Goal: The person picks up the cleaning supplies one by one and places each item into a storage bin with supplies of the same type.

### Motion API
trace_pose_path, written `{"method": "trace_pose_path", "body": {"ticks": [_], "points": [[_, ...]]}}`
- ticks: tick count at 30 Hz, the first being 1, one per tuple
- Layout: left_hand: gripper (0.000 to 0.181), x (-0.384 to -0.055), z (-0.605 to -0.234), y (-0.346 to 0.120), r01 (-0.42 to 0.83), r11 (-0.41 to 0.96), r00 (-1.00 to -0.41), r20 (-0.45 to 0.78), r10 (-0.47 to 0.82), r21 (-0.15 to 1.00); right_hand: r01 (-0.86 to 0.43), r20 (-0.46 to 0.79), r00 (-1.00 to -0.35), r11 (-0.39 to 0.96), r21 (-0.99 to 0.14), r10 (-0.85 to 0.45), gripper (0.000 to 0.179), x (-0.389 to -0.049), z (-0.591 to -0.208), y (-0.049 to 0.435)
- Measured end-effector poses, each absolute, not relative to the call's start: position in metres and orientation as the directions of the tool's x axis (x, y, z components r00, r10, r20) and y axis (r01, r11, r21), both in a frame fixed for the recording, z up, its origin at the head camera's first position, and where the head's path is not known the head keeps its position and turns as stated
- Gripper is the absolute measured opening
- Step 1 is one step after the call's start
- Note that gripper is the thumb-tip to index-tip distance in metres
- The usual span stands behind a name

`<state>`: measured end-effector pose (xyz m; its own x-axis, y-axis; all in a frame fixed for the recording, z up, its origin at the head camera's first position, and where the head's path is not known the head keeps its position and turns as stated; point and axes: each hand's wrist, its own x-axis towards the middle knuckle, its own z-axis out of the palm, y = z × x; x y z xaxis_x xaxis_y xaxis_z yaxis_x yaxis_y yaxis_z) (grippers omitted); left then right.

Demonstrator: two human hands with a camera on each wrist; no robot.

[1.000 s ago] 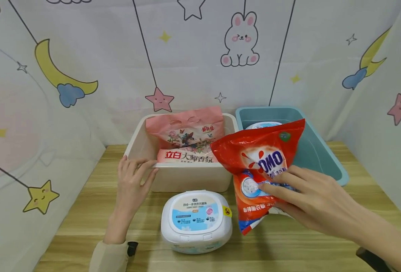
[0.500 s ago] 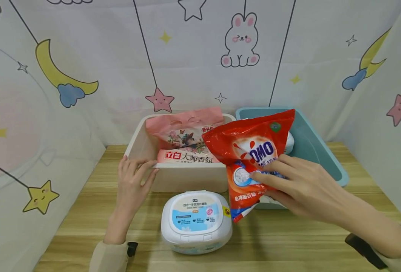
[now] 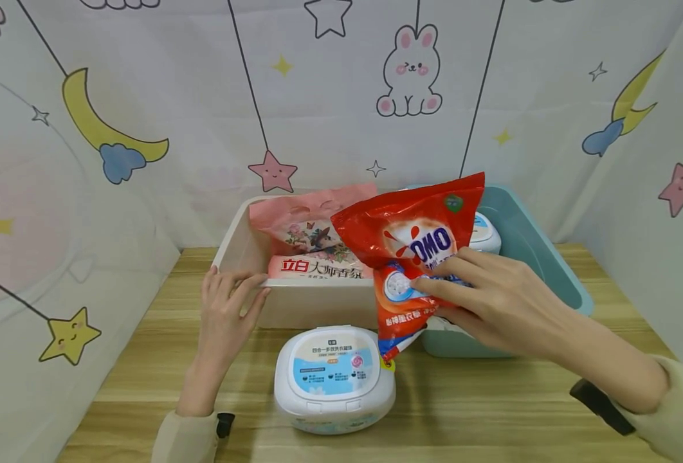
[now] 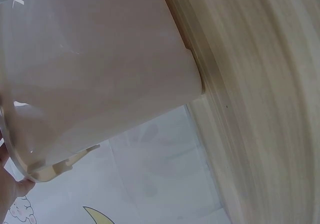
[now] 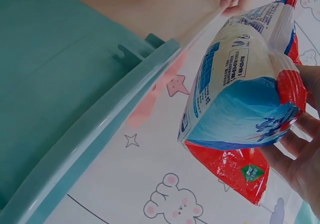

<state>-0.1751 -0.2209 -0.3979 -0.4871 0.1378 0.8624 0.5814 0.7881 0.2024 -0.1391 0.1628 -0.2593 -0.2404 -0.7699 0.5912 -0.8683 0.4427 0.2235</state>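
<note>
My right hand (image 3: 492, 302) grips a red OMO bag of laundry powder (image 3: 405, 238), held tilted in the air before the two bins. In the right wrist view, the bag's blue-and-white back (image 5: 235, 104) faces the camera, with fingers around its side. My left hand (image 3: 228, 308) holds the front left corner of the cream plastic bin (image 3: 318, 305) by its rim; the left wrist view has the bin's wall (image 4: 100, 74) filling much of it. Inside that bin lies a pink laundry bag (image 3: 312, 225), partly hidden behind the red one.
A white lidded tub (image 3: 334, 379) stands on the wooden table (image 3: 492, 411) before the cream bin. The teal bin (image 3: 550, 257), right beside the cream one, has a white container (image 3: 486, 235) in it. A patterned cloth (image 3: 330, 96) hangs behind.
My right hand has carried the red bag left and upward, toward the cream bin, uncovering more of the white container in the teal bin. My left hand has stayed on the rim.
</note>
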Motion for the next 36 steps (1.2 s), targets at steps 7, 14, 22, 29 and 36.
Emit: {"method": "trace_pose_path", "body": {"ticks": [7, 14, 22, 29, 36], "points": [[0.038, -0.176, -0.398, -0.221, 0.582, 0.789, -0.479, 0.867, 0.139, 0.195, -0.868, 0.582, -0.248, 0.444, 0.221, -0.774, 0.039, -0.145, -0.257, 0.159], [0.021, -0.176, -0.397, -0.22, 0.582, 0.791, -0.474, 0.869, 0.141, 0.189, -0.866, 0.562, -0.263, 0.449, 0.221, -0.784, 0.032, -0.153, -0.254, 0.156], [0.024, -0.175, -0.397, -0.221, 0.582, 0.789, -0.486, 0.862, 0.143, 0.197, -0.863, 0.562, -0.24, 0.439, 0.249, -0.791, 0.033, -0.161, -0.25, 0.151], [0.031, -0.175, -0.397, -0.22, 0.584, 0.786, -0.485, 0.863, 0.138, 0.203, -0.866, 0.576, -0.222, 0.431, 0.254, -0.787, 0.033, -0.166, -0.246, 0.148], [0.026, -0.175, -0.397, -0.22, 0.584, 0.787, -0.482, 0.865, 0.14, 0.198, -0.869, 0.58, -0.224, 0.43, 0.245, -0.783, 0.039, -0.17, -0.242, 0.14]]}}
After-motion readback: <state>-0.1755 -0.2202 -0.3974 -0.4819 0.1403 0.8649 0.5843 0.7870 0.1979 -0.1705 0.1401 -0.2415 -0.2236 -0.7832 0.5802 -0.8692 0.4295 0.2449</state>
